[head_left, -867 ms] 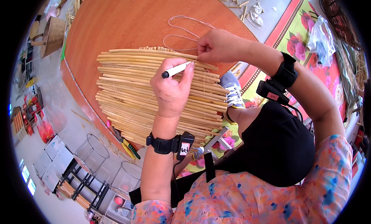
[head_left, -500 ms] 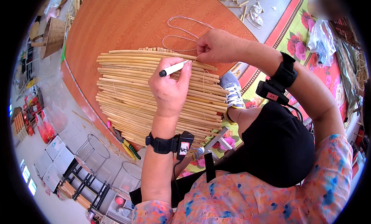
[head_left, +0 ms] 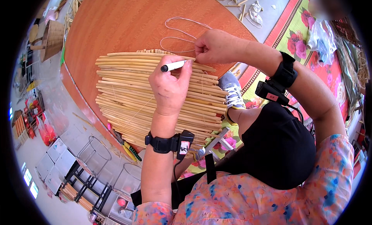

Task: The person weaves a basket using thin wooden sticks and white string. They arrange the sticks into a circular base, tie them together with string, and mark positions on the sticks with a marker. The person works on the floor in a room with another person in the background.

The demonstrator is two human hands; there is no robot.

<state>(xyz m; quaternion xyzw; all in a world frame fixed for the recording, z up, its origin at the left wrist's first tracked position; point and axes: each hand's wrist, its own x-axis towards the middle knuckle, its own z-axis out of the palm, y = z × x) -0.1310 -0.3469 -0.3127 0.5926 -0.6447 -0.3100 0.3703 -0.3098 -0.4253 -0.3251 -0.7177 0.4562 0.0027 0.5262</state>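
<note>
A mat of thin peeled sticks (head_left: 131, 104), tied in rows with pale thread, lies on the orange-brown wooden table (head_left: 128, 23) and overhangs its near edge. My left hand (head_left: 169, 85) is over the mat's far part, closed round a white marker (head_left: 176, 65) with a black end. The marker's other end points at my right hand's fingertips. My right hand (head_left: 211, 46) is closed in a pinch at the mat's far right edge, on a thin white cord (head_left: 176, 38). That cord loops across the tabletop; its end in the fingers is hidden.
Yellow-and-green handled cutters (head_left: 131, 150) lie at the table's lower left edge. A shoe (head_left: 232, 91) rests beside the mat on a flowered cloth (head_left: 296, 44). Wire-frame stools (head_left: 93, 155) and a woven basket (head_left: 53, 38) stand on the left. Stick scraps lie beyond the table.
Both hands, the marker and the cord have shifted slightly left. My right fingertips now sit closer to the marker's tip. Both hands have kept their grips.
</note>
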